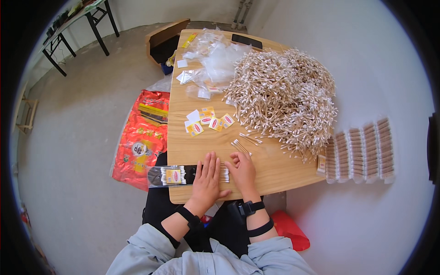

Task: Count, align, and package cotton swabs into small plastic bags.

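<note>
Cotton swabs (225, 173) lie between the flat left hand (207, 178) and the right hand (243, 173), thumb and fingers apart.

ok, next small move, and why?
Probably square up the swab row with the right hand: its curled fingers are by the row's right end, while the left hand lies flat at its left, apparently covering part.

The shirt (206, 261) is pale blue, wristbands (250, 208) black.
</note>
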`<state>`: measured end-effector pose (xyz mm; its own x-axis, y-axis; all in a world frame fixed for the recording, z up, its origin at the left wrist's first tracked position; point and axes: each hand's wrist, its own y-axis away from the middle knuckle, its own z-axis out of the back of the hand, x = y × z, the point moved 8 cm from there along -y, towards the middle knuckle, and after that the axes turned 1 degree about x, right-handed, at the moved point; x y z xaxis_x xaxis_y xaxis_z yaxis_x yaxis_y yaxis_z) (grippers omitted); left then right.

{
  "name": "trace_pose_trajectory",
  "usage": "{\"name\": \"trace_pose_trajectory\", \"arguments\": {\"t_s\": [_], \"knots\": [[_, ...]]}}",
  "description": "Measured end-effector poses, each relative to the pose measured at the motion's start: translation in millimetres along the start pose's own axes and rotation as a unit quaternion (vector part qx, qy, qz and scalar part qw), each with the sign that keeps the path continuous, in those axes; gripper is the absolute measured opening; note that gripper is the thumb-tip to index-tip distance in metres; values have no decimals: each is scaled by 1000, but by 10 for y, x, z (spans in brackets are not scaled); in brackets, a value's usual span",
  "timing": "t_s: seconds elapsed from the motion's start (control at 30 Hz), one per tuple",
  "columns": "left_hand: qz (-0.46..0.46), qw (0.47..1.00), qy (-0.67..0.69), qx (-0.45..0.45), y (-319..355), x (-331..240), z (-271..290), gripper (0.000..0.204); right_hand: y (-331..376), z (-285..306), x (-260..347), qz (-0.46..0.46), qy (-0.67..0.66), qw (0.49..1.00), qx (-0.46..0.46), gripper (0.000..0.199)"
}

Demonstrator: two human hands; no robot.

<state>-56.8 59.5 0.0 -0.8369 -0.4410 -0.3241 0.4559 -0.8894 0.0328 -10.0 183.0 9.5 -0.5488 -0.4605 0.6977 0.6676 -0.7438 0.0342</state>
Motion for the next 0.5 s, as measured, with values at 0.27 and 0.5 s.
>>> {"name": "trace_pose_trajectory", "arguments": {"t_s": [0.27, 0.5], "knots": [[-2, 1000, -10, -1, 5, -5, -6, 115, -140, -30, -138, 3, -23, 998, 54, 12], [-6, 1000, -8, -7, 9, -4, -5, 114, -98, -91, -13, 11, -16, 995, 98, 8]]}}
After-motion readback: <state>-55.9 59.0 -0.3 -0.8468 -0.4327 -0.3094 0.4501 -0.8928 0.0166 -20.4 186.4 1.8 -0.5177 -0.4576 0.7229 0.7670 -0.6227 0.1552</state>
